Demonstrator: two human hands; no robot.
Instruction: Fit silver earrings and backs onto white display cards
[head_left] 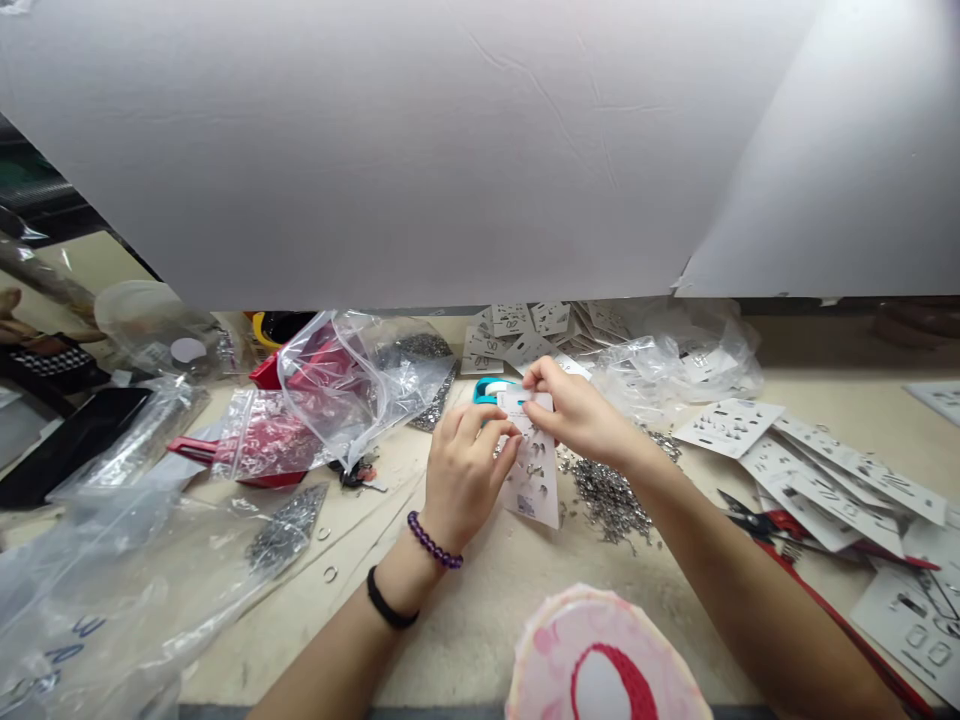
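My right hand (574,412) grips the top edge of a white earring card (531,490), thumb in front and fingers behind. Rows of small silver pieces sit on the card, which is tilted up from the table. At the card's left edge is my left hand (466,465), thumb and fingers drawn together near its upper rows; anything between those fingertips is too small to make out. Just behind the card lies a turquoise and white object (489,390), partly covered. A heap of tiny silver metal parts (611,500) lies under and beside my right forearm.
Filled white cards (727,425) overlap at the right, near red-handled pliers (750,515). More cards (517,325) and clear plastic bags (652,370) lie at the back. On the left are zip bags (360,390), a red scoop (270,435) and a black phone (71,445). A white panel (420,150) overhangs.
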